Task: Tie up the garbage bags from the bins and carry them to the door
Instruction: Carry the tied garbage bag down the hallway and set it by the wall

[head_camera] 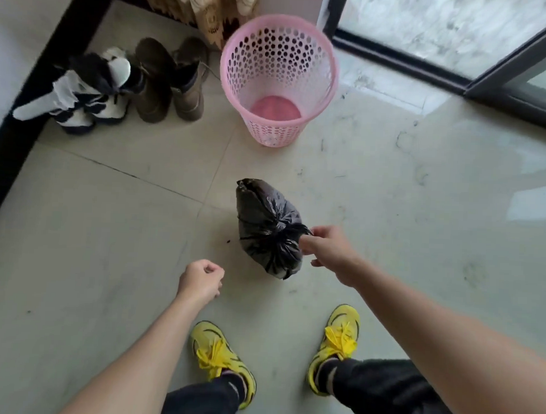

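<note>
A small black garbage bag [266, 228], tied at its neck, hangs over the tiled floor in the middle of the view. My right hand [329, 252] pinches the knotted top of the bag at its right side. My left hand [201, 280] hovers lower left of the bag, fingers curled closed with nothing in them. A pink perforated plastic bin [279, 80] stands upright beyond the bag, with no liner and nothing inside.
Brown boots [171, 79] and black-and-white fuzzy boots [90, 89] stand at the back left by a dark baseboard. A patterned curtain [210, 9] hangs behind the bin. A sliding glass door frame [456, 74] runs along the right. My yellow shoes [338, 342] are below.
</note>
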